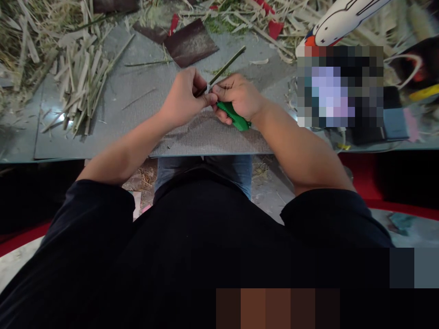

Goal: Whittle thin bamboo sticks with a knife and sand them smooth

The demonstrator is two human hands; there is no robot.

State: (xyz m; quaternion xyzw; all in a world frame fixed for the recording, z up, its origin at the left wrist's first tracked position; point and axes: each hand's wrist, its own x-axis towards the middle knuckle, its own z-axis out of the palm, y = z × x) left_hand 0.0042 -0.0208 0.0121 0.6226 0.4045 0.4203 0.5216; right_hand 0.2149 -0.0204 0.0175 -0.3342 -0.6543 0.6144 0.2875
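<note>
My left hand (181, 98) is closed on the near end of a thin green-brown stem (228, 64), which slants up and away to the right. In my right hand (240, 93) is a green-handled utility knife (235, 116), its handle under the curled fingers. The blade end is mostly hidden between the two hands, close against the stem. Both thumbs meet near that spot. Another thin stem (147, 63) lies on the table beyond my left hand, near a dark brown sheet piece (190, 43).
A pile of cut pale strips (82, 82) lies at the left of the grey table (113, 123). Shavings and red scraps (274, 28) litter the back. A white cartoon-printed object (338, 23) and a blurred-out screen (338, 87) stand at the right, near a dark box (394, 114).
</note>
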